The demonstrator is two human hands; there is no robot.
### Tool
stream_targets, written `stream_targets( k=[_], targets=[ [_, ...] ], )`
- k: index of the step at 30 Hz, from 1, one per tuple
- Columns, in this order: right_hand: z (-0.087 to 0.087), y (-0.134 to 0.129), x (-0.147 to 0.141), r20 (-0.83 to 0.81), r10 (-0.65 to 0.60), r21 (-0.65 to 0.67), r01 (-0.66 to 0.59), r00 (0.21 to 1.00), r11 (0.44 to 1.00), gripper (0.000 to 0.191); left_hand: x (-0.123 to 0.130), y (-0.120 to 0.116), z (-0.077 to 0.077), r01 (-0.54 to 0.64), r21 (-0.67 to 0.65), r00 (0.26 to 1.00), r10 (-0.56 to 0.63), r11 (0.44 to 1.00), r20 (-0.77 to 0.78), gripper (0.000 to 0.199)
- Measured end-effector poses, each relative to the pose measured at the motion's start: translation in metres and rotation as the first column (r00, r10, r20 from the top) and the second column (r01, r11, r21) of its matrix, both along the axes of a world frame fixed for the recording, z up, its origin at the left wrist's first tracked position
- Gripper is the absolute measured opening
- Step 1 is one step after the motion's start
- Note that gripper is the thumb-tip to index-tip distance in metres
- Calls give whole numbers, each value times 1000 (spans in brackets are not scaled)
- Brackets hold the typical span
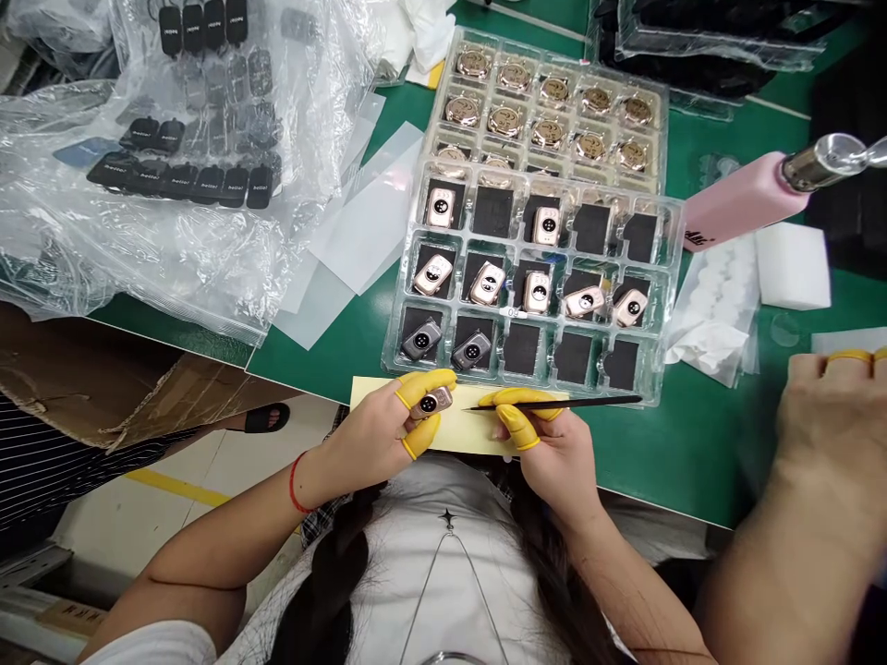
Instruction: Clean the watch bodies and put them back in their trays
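Yellow rubber finger cots [424, 380] covered the fingers of my left hand [364, 439], which was nearly closed, pinching a small metal case [431, 402] by its edges just above a pale yellow card [471, 436]. My right hand [547, 453], also fitted with cots, was curled closed on black tweezers [561, 404], their tip pointing at the case, near it but apart.

I judged the case light and stiff. Its glossy face looked slippery and easily scratched, so the edges appeared the right place to hold it, as I had it, with the face left free.

Before me lay a clear plastic tray [394, 365] divided into cells lined with black foam pads [492, 212]. Some pads carried similar cases, mostly pale gold and two dark grey; others were bare. Beyond it, a second tray [662, 111] held round gold-coloured discs [547, 90]. Both trays sat on a green mat [693, 462].

A co-worker's hand [828, 397] was at the right, separate from mine, near a pink bottle [735, 199] and a white foam block [794, 268].
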State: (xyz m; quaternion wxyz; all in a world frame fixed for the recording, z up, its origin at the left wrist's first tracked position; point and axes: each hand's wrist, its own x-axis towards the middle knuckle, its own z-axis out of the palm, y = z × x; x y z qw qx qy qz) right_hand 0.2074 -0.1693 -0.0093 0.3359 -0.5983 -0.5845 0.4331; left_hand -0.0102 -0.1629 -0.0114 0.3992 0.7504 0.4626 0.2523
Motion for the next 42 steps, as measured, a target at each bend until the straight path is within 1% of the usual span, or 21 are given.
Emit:
stream_targets(
  k=[4,6,13,17,21,24,28,32,37,39,42],
  targets=[
    [-1,-3,0,-44,-80,-44,78,996,996,20,0,-1,-1,-2,7,1000,2,1000,10,40],
    [0,-3,0,-40,-95,-74,92,995,993,19,0,-1,-1,-1,0,1000,1,1000,12,40],
    [2,-1,-1,7,-31,-81,31,1000,996,24,0,-1,0,-6,-18,1000,6,1000,14,40],
    [3,0,-1,-18,-32,-101,30,999,994,24,0,-1,-1,-4,2,1000,4,1000,10,40],
    [2,0,-1,-23,-20,-88,18,1000,996,18,-1,0,-3,-1,53,1000,1,999,-1,42],
    [1,-2,-1,10,-25,-55,26,1000,998,17,-1,0,-3,0,71,1000,1,998,-5,43],
    [-1,-5,-2,51,-55,-26,56,997,998,22,-1,0,-4,-4,55,1000,4,998,-2,44],
    [-1,-5,-1,20,-61,-34,62,998,997,29,-1,0,-4,-5,81,1000,7,997,-25,45],
    [-2,-5,0,-47,-99,-57,96,994,994,28,-1,0,-5,-1,104,1000,0,995,7,46],
    [-1,-4,0,-102,-121,-82,113,987,990,23,-2,0,-5,7,90,1000,-9,996,21,47],
    [0,-4,-1,-149,-163,-112,147,975,983,18,-3,2,-3,2,15,999,-3,1000,45,49]
  ],
)
